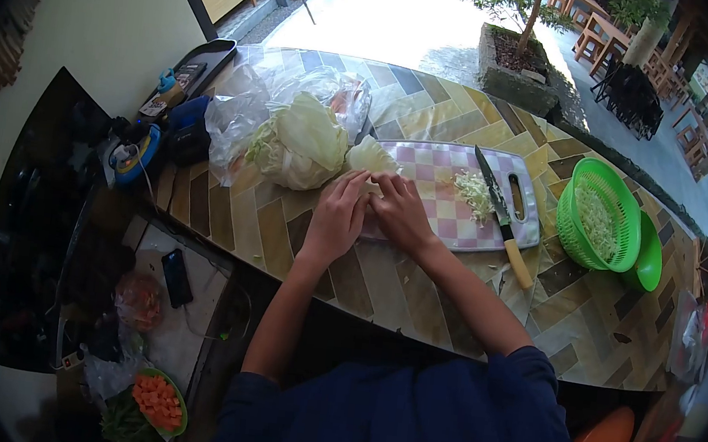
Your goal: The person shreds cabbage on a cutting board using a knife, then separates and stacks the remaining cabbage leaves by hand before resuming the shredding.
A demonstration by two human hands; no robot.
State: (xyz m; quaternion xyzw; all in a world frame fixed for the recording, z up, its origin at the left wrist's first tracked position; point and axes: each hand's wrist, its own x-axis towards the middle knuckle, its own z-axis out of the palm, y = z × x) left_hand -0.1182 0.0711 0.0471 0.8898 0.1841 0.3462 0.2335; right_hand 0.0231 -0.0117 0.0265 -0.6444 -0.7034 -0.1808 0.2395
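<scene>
My left hand [337, 221] and my right hand [403, 214] meet at the left end of the checkered cutting board [429, 167]. Their fingers are closed on the near edge of a pale cabbage leaf [371, 155]; the fingertips partly hide it. Just left of the leaf rests a large cabbage head [300, 145], which neither hand appears to grip. Shredded cabbage [475, 196] lies in a small pile on the board. Beside it a knife [501, 204] with a yellowish handle lies across the board, handle toward me.
A green colander [574, 234] of shredded cabbage stands at right, overlapping a green bowl [649, 256]. Clear plastic bags [235, 118] lie behind the cabbage head. Lower left are a phone [177, 278] and diced carrots [156, 401] in a green dish. The tabletop [398, 290] has a herringbone pattern.
</scene>
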